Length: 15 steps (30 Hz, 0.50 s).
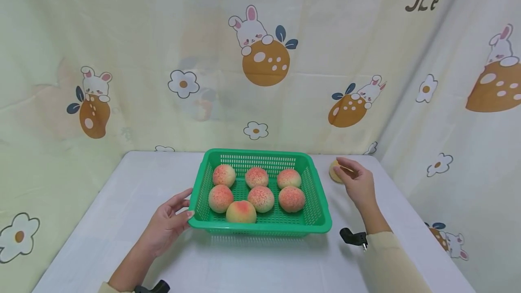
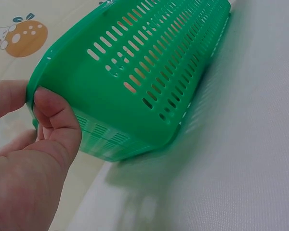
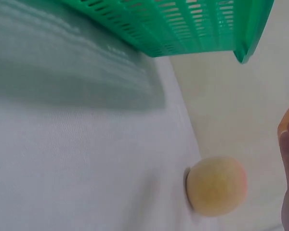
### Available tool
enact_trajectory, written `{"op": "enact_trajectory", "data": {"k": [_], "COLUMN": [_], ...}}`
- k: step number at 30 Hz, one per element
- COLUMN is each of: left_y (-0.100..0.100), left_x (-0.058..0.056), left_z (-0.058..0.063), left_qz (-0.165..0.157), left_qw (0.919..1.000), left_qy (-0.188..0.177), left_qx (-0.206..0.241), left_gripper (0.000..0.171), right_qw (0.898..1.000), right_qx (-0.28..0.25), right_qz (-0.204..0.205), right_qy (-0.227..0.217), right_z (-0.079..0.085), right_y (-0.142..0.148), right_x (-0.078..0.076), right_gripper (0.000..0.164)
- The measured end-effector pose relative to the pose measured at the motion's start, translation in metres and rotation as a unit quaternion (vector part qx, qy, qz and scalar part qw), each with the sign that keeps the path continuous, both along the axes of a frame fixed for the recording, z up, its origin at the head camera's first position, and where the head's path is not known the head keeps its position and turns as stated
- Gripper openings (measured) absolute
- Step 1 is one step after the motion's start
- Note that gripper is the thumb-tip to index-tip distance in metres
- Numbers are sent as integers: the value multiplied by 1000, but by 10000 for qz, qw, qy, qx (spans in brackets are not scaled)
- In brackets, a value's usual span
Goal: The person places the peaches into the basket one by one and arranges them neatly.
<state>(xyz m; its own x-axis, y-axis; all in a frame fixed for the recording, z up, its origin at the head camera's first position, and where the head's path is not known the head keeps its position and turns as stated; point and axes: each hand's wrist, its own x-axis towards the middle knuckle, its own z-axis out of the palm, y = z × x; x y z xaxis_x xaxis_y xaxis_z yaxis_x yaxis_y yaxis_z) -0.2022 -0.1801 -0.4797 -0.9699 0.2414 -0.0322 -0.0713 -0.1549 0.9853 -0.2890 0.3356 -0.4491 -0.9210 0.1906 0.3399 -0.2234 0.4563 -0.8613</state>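
A green slatted plastic basket [image 1: 260,228] holds several peaches with red-speckled tops, one peach [image 1: 241,212] lying at its front. My left hand [image 1: 168,224] grips the basket's left rim. In the left wrist view the thumb [image 2: 58,113] presses the outer face of the rim, with the other fingers partly hidden behind it. Another peach [image 3: 216,186], yellow with a pink side, sits on the table right of the basket. Just over that peach is my right hand [image 1: 360,183], thumb and fingers spread apart and slightly bent. A gap separates hand and peach in the right wrist view.
The table [image 1: 277,266] has a white cover. Behind it hangs a curtain [image 1: 163,35] printed with rabbits, oranges and flowers, which continues along both sides. A black strap mount [image 1: 353,237] sits at the right wrist, and another [image 1: 153,287] at the left.
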Motion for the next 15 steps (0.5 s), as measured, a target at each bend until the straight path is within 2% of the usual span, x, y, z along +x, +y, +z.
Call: {"op": "enact_trajectory", "data": {"k": [4, 10, 15], "left_y": [0, 1, 1], "left_x": [1, 1, 1], "left_z": [1, 3, 3], "left_qz": [-32, 58, 19], "left_qw": [10000, 9999, 10000], "left_qy": [12, -105, -46], "left_qx": [14, 16, 20], "left_gripper": [72, 71, 72], "right_qw": [9993, 9972, 9947], "right_qx": [32, -118, -49], "right_qz": [-319, -726, -1014], "right_qy": [-207, -137, -173], "right_z": [-4, -12, -19], "right_y": [3, 9, 14], "right_x": [-7, -20, -28], "right_gripper": [52, 49, 51]}}
